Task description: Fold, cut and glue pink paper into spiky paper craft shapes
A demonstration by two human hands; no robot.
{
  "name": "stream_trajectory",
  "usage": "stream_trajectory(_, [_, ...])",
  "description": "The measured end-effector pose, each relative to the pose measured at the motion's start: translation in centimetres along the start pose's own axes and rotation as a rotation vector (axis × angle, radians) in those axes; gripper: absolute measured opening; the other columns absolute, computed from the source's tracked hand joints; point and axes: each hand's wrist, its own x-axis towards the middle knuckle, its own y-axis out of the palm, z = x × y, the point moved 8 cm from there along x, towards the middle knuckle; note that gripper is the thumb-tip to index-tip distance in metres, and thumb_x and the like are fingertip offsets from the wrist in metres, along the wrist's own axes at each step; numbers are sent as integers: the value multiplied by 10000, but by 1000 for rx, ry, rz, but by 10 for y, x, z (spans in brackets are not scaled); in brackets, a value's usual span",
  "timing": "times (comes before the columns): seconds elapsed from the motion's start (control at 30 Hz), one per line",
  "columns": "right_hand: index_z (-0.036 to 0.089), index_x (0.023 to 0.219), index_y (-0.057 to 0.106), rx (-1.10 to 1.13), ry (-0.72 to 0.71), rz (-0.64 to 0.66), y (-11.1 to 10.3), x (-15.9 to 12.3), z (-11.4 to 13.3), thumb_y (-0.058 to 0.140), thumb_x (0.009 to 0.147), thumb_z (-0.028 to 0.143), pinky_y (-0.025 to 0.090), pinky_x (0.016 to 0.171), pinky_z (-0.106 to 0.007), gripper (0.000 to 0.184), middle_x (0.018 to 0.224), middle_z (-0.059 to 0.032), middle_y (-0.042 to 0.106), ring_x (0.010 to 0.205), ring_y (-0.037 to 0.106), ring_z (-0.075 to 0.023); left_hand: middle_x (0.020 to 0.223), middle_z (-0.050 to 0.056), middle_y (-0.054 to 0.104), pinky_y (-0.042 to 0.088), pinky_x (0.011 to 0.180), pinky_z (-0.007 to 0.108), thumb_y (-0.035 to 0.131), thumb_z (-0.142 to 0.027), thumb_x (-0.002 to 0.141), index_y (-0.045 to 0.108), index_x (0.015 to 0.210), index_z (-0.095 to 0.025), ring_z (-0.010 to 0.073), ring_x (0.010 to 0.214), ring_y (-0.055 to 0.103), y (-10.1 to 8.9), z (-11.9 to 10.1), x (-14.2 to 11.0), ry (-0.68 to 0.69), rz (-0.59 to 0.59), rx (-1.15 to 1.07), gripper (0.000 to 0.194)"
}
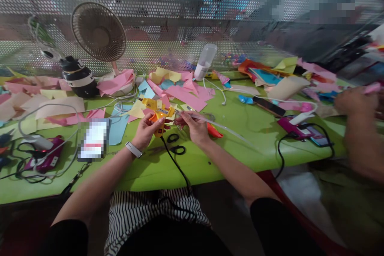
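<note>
A yellow hot glue gun (150, 105) with a small lit orange light is gripped in my left hand (144, 131). Its nozzle points away to the left, and a black cord runs down from its handle. My right hand (196, 129) pinches a long clear glue stick (229, 129) close to the rear of the gun. The stick's free end reaches out to the right over the table. Whether its near end sits inside the gun is hidden by my fingers. Black-handled scissors (179, 150) lie just below my hands. A red-orange folded piece (214, 131) is beside my right hand.
Coloured paper pieces (192, 95) cover the back of the green table (240, 156). A fan (99, 32), black bottle (78, 78) and phone (93, 140) are left. Purple power strips (292, 129) with cords lie at both sides. A co-worker's arm (361, 136) reaches in at right.
</note>
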Motion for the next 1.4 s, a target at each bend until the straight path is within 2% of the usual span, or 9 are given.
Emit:
stream_trajectory(0.2, [201, 749, 663, 57, 76, -38, 0, -2, -9, 802, 693, 539, 472, 418, -221, 370, 613, 16, 713, 500, 672, -143, 913, 35, 765, 570, 597, 254, 887, -434, 643, 620, 988, -168, 154, 646, 724, 1, 2, 0, 23, 4, -42, 511])
stream_trajectory(0.47, [214, 811, 680, 216, 187, 39, 6, -3, -19, 826, 654, 542, 461, 454, -210, 392, 645, 34, 703, 499, 627, -104, 966, 70, 768, 571, 750, 311, 866, -413, 685, 655, 1000, -172, 217, 862, 743, 3, 5, 0, 24, 4, -92, 449])
stream_trajectory(0.63, [227, 936, 705, 84, 226, 155, 14, -5, -26, 847, 646, 443, 530, 634, -250, 389, 824, 6, 732, 736, 680, -142, 953, 20, 763, 515, 843, 263, 915, -365, 603, 712, 928, -188, 148, 867, 711, -5, 1, 2, 76, -94, -116, 422])
stream_trajectory(0.77, [231, 963, 697, 1, 239, 365, 36, -13, -27, 813, 684, 341, 537, 846, -306, 321, 943, 0, 727, 904, 666, -162, 929, 11, 758, 494, 853, 267, 900, -354, 627, 733, 902, -192, 139, 858, 686, -3, 5, 3, 54, -55, -121, 360])
stream_trajectory(0.93, [221, 1073, 667, -57, 248, 543, 59, -21, -27, 766, 675, 266, 541, 869, -348, 412, 989, -20, 724, 939, 661, -197, 881, 13, 757, 493, 818, 274, 914, -334, 599, 742, 854, -180, 143, 812, 676, -4, 14, 1, -7, -39, -115, 344])
stream_trajectory(1.07, [221, 1043, 674, -87, 223, 487, 62, -17, -23, 754, 638, 244, 561, 799, -323, 414, 919, -10, 730, 857, 671, -188, 869, 12, 753, 504, 813, 281, 924, -294, 579, 744, 854, -174, 145, 808, 679, -2, 20, 0, -48, -7, -101, 350])
stream_trajectory(1.2, [202, 880, 696, -147, 215, 416, 59, -14, -23, 708, 635, 244, 537, 615, -254, 249, 734, 14, 701, 649, 630, -144, 847, -5, 732, 507, 809, 270, 918, -270, 587, 699, 788, -168, 135, 811, 669, 1, 21, -1, -42, -4, -102, 315])
stream_trajectory(1.3, [180, 816, 691, -194, 236, 331, 51, -13, -27, 672, 673, 254, 458, 486, -217, 162, 622, 25, 649, 507, 547, -105, 947, 1, 714, 504, 857, 281, 908, -270, 614, 682, 911, -190, 148, 913, 663, 5, 14, 0, 9, 15, -88, 382])
stream_trajectory(1.4, [187, 845, 697, -149, 221, 258, 41, -9, -27, 705, 670, 282, 456, 481, -211, 199, 638, 28, 653, 513, 554, -103, 1038, 20, 697, 479, 945, 308, 908, -228, 613, 656, 1047, -220, 164, 1040, 642, 4, 8, 1, -4, 15, -91, 502])
